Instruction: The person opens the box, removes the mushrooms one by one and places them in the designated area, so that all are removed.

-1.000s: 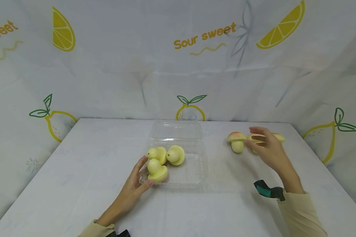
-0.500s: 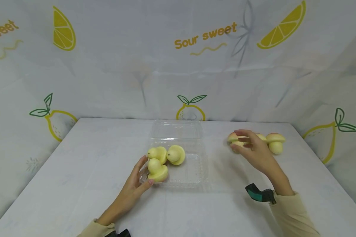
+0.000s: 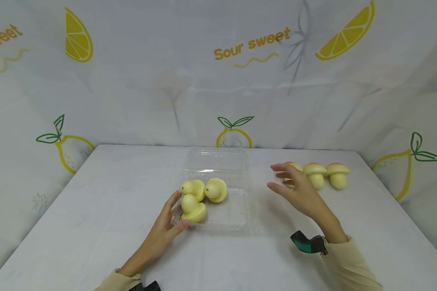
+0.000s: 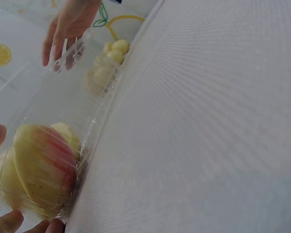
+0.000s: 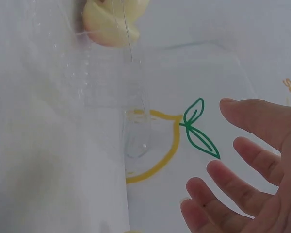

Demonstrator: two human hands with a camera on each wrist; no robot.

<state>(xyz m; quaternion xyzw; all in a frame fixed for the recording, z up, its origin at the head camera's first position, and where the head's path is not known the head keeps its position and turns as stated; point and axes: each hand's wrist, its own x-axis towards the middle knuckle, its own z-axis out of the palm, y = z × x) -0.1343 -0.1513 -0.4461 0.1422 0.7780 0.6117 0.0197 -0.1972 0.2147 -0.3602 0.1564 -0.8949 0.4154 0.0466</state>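
A clear plastic clamshell box (image 3: 231, 210) lies with its lid (image 3: 217, 159) folded back. Three pale yellow, mushroom-shaped pieces (image 3: 194, 212) fill its left part; one shows a red blush (image 4: 46, 165) through the wall in the left wrist view. My left hand (image 3: 164, 228) holds the box's left side, thumb at the front corner and fingers along the side. Three similar pieces stand in a row at the right: left (image 3: 295, 165), middle (image 3: 315, 169), right (image 3: 338, 169). My right hand (image 3: 296, 194), fingers spread and holding nothing, partly hides the left one.
A white cloth covers the table (image 3: 105, 202). Behind it hangs a white curtain (image 3: 138, 109) printed with lemons and words. A black and green wrist device (image 3: 307, 242) sits at the right cuff.
My right hand has moved left along the row towards the box, uncovering the middle and right pieces. The left hand and the box have stayed in place.
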